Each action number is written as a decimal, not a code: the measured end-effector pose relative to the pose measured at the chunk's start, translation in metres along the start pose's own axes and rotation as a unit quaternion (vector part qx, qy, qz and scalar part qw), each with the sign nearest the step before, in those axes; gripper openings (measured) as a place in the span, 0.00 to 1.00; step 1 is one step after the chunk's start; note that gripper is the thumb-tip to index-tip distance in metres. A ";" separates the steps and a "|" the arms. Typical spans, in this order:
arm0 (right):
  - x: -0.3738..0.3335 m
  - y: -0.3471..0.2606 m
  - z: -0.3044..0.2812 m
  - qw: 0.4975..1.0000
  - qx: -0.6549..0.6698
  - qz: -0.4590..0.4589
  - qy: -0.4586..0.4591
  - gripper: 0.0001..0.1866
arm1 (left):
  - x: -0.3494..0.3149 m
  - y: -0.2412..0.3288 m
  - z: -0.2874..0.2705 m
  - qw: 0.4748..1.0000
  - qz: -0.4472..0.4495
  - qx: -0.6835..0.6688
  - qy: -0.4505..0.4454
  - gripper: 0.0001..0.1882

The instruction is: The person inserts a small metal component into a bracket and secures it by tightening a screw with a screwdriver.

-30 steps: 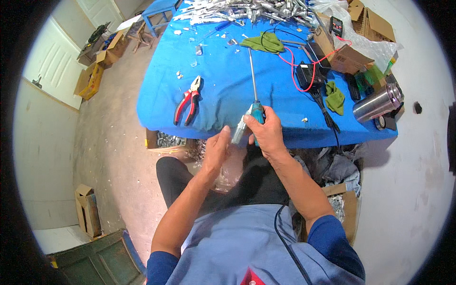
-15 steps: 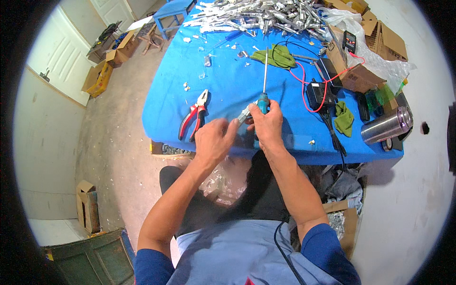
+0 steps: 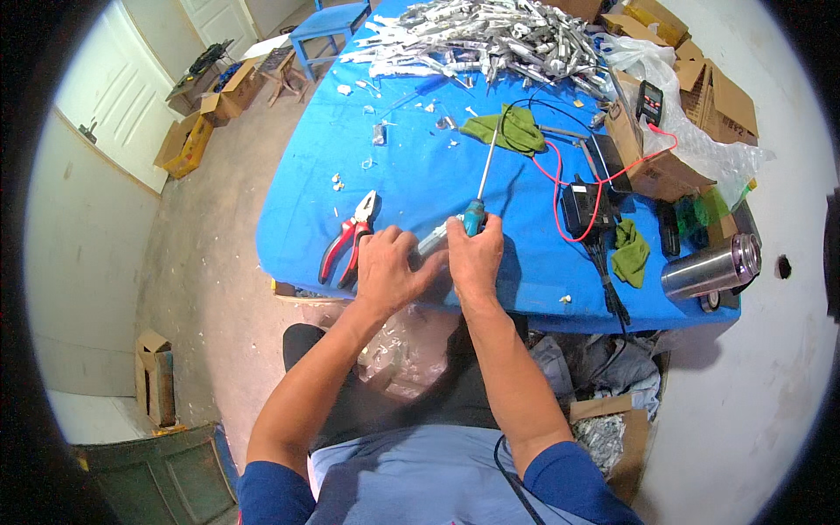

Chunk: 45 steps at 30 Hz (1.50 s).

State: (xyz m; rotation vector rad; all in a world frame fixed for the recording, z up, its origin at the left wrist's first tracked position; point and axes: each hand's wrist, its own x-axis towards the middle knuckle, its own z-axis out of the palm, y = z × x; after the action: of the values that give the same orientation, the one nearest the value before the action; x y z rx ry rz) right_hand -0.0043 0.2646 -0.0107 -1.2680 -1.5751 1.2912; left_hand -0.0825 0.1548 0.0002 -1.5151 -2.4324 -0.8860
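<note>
My right hand [image 3: 477, 258] is closed round a screwdriver [image 3: 473, 218] with a teal handle, its long thin shaft pointing away across the table. Between both hands lies a slim silver-grey part [image 3: 431, 239], tilted, its upper end against my right thumb. My left hand [image 3: 389, 267] has its fingers curled at the part's lower end, which the hand partly hides. Just left of that hand, red-and-black pliers [image 3: 348, 241] rest on the blue cloth with the jaws pointing away.
The blue-covered table [image 3: 306, 192] bears a large heap of silvery parts [image 3: 490, 39] at its far end. A green cloth [image 3: 512, 129], a black box with red wires [image 3: 588, 210] and a steel flask [image 3: 710, 267] lie to the right. Cardboard boxes [image 3: 661, 149] stand along the wall.
The view has shifted slightly. My right hand and the screwdriver have moved a little left and nearer, tilting the shaft. My left hand has turned and closed in round the part's lower end.
</note>
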 end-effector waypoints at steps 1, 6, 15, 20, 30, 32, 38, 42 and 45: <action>0.001 0.001 0.000 1.000 -0.018 -0.003 -0.010 0.24 | -0.002 -0.001 0.002 1.000 0.004 0.002 0.005 0.20; 0.010 0.002 -0.007 0.994 0.022 0.038 -0.098 0.23 | -0.006 -0.003 0.007 1.000 0.017 -0.004 0.015 0.16; 0.021 -0.009 -0.071 0.961 -0.157 -0.174 -0.148 0.24 | -0.007 -0.007 0.007 0.999 0.030 -0.018 -0.003 0.15; 0.033 -0.002 -0.069 0.919 -0.191 -0.272 -0.213 0.23 | -0.008 -0.006 0.004 0.999 0.032 -0.028 -0.011 0.15; 0.046 -0.004 -0.065 0.911 -0.217 -0.245 -0.252 0.22 | -0.017 -0.006 0.000 0.999 0.016 -0.029 -0.008 0.16; 0.047 -0.003 -0.067 0.906 -0.224 -0.246 -0.260 0.22 | -0.021 -0.009 -0.002 0.999 0.013 -0.034 -0.001 0.16; 0.045 -0.003 -0.067 0.897 -0.244 -0.253 -0.268 0.22 | -0.028 -0.009 -0.004 0.999 0.010 -0.025 0.025 0.15; 0.047 -0.003 -0.072 0.897 -0.217 -0.248 -0.293 0.22 | -0.030 -0.001 -0.004 0.999 0.000 -0.019 0.028 0.14; 0.048 -0.001 -0.075 0.880 -0.247 -0.281 -0.293 0.21 | -0.031 -0.001 -0.002 0.999 0.002 -0.011 0.035 0.14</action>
State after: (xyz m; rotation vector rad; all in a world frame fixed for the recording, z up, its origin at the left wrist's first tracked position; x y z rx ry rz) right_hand 0.0536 0.3301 0.0053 -0.5847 -2.5908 0.9514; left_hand -0.0682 0.1291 -0.0114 -1.4690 -2.3769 -0.9520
